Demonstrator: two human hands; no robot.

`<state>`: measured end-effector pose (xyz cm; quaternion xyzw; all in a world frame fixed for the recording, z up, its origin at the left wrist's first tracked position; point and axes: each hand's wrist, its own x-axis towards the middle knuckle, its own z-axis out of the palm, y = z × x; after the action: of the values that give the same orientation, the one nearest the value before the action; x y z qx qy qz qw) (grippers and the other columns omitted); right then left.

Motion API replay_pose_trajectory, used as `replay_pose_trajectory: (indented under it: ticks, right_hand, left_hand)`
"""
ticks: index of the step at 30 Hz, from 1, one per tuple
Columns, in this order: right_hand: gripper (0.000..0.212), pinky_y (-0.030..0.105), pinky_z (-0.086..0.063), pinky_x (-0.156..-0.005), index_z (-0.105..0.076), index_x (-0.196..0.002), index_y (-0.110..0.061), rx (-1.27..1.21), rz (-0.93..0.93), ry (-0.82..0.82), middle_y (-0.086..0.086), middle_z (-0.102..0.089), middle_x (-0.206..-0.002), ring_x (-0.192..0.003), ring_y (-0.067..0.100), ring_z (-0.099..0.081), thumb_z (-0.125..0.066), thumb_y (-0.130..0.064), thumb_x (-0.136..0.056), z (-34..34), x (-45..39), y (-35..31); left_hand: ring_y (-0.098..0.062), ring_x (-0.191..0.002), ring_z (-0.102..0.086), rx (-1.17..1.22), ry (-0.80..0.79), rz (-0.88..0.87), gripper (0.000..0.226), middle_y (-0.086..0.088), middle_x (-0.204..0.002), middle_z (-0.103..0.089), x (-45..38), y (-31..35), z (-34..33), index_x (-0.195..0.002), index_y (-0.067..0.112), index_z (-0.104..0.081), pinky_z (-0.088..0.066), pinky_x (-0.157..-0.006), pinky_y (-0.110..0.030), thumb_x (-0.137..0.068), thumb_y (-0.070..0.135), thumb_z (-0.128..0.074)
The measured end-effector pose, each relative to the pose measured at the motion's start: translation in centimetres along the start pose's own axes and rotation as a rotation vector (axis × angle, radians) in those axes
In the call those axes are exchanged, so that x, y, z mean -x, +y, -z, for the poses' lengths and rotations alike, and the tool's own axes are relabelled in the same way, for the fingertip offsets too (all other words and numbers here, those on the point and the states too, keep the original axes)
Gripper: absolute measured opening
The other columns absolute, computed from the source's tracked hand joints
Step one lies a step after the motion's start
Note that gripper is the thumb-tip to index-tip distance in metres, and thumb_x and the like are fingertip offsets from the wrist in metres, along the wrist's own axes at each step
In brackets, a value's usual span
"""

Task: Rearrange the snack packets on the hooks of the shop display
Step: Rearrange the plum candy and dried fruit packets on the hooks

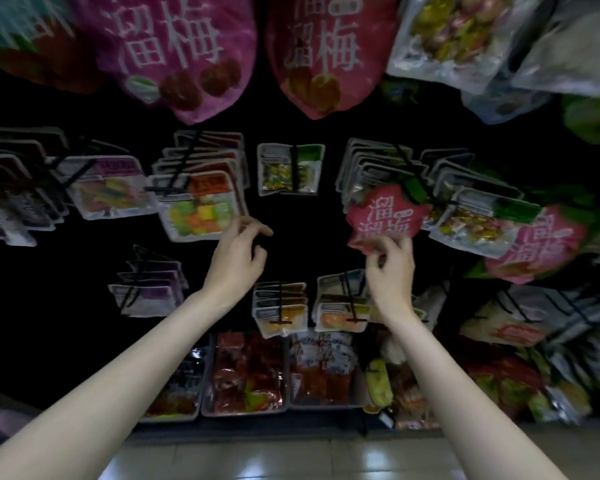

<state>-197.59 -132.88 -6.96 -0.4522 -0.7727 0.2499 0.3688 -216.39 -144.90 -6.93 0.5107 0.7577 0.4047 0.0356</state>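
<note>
On the hook wall, head view: right hand (390, 271) pinches the lower edge of a pink plum packet (387, 216), which seems to hang on a middle-row hook (411, 174) — blurry. Left hand (236, 259) grip open, empty, just beside the fruit-candy packet (200, 207).

A dark display wall (298, 251) carries rows of black hooks (294, 168), each strung with hanging snack packets (201, 209). Along its foot, trays (245, 408) hold red and orange packets side by side. Below them lies a pale tiled floor (291, 459).
</note>
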Motion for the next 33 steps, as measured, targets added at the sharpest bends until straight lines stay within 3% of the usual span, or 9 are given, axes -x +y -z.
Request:
replay_pose_trajectory:
  ticks: [4, 6, 9, 14, 19, 23, 26, 30, 33]
  right_hand:
    - [0.047, 0.025, -0.032, -0.105, -0.036, -0.138, -0.009, -0.003, -0.126, -0.03, 0.009, -0.03, -0.143, -0.131, 0.024, -0.036, -0.05, -0.009, -0.093, 3.8, -2.5, 5.0]
    - [0.061, 0.03, -0.027, -0.111, -0.025, -0.144, -0.013, -0.066, -0.118, -0.097, 0.006, -0.03, -0.146, -0.135, 0.022, -0.031, -0.056, -0.012, -0.091, 4.8, -3.8, 6.2]
    - [0.067, 0.017, -0.023, -0.098, -0.022, -0.146, -0.014, -0.19, -0.098, -0.134, 0.004, -0.033, -0.147, -0.135, 0.017, -0.031, -0.06, -0.017, -0.091, 5.3, -5.9, 6.7]
    - [0.058, 0.028, -0.039, -0.095, -0.032, -0.139, -0.012, -0.378, -0.256, -0.148, 0.003, -0.049, -0.127, -0.117, 0.016, -0.048, -0.062, -0.016, -0.089, 4.8, -8.0, 7.4]
    - [0.01, 0.032, -0.054, -0.081, -0.057, -0.089, -0.01, -0.612, -0.263, -0.283, 0.004, -0.065, -0.096, -0.095, 0.025, -0.064, -0.065, -0.015, -0.086, 6.5, -6.8, 8.1]
    - [0.03, 0.026, -0.055, -0.073, -0.06, -0.098, -0.007, -0.886, -0.257, -0.609, 0.004, -0.069, -0.096, -0.089, 0.018, -0.068, -0.072, -0.013, -0.071, 9.9, -6.0, 9.0]
    - [0.054, 0.027, -0.056, -0.073, -0.057, -0.105, 0.007, -0.812, -0.202, -0.721, 0.004, -0.07, -0.093, -0.087, 0.018, -0.068, -0.08, -0.013, -0.061, 11.7, -5.8, 8.6]
    - [0.02, 0.024, -0.055, -0.063, -0.051, -0.078, -0.005, -0.758, -0.019, -0.726, 0.0, -0.068, -0.079, -0.076, 0.015, -0.066, -0.068, -0.014, -0.07, 13.3, -5.3, 4.2]
    - [0.016, 0.017, -0.05, -0.057, -0.05, -0.074, -0.012, -0.764, 0.165, -0.699, -0.005, -0.066, -0.07, -0.068, 0.008, -0.064, -0.066, -0.015, -0.074, 14.1, -4.6, -0.6]
  left_hand:
    - [-0.023, -0.119, -0.04, -0.003, -0.09, -0.076, 0.028, -0.006, -0.126, -0.042, -1.7, 4.4, -5.5, -0.117, 0.013, -0.055, -0.033, -0.091, -0.024, -0.091, 0.006, -0.048]
    - [-0.024, -0.129, -0.034, 0.032, -0.142, -0.068, 0.034, -0.007, -0.137, -0.036, -2.7, 6.2, -7.6, -0.124, 0.016, -0.051, -0.035, -0.102, -0.032, -0.091, 0.01, -0.05]
    - [-0.022, -0.135, -0.031, 0.124, -0.151, 0.008, 0.051, -0.008, -0.146, -0.032, -4.3, 8.4, -9.5, -0.138, 0.016, -0.036, -0.032, -0.109, -0.037, -0.09, 0.012, -0.053]
    - [-0.016, -0.131, -0.035, 0.311, -0.132, 0.204, 0.077, -0.004, -0.144, -0.036, -6.1, 9.9, -10.7, -0.148, 0.016, -0.013, -0.03, -0.102, -0.024, -0.088, 0.017, -0.062]
    - [-0.007, -0.1, -0.054, 0.532, -0.114, 0.34, 0.053, 0.001, -0.127, -0.05, -6.2, 10.7, -8.7, -0.137, 0.02, -0.039, -0.047, -0.078, -0.02, -0.089, 0.012, -0.059]
    - [-0.015, -0.106, -0.057, 0.524, -0.309, 0.31, 0.028, -0.001, -0.118, -0.057, -4.3, 10.7, -6.4, -0.113, 0.024, -0.055, -0.052, -0.082, -0.024, -0.088, 0.016, -0.061]
    - [-0.014, -0.1, -0.062, 0.451, -0.465, 0.188, 0.027, -0.005, -0.109, -0.063, -2.9, 11.0, -4.6, -0.105, 0.022, -0.061, -0.052, -0.083, -0.022, -0.081, 0.014, -0.07]
    - [-0.014, -0.1, -0.064, 0.467, -0.473, 0.166, 0.039, -0.006, -0.11, -0.065, -1.9, 11.2, -1.9, -0.112, 0.021, -0.059, -0.053, -0.082, -0.024, -0.077, 0.009, -0.073]
    - [-0.012, -0.097, -0.065, 0.603, -0.42, 0.17, 0.045, -0.001, -0.111, -0.065, -1.3, 11.2, 1.0, -0.115, 0.024, -0.057, -0.054, -0.078, -0.023, -0.079, -0.001, -0.066]
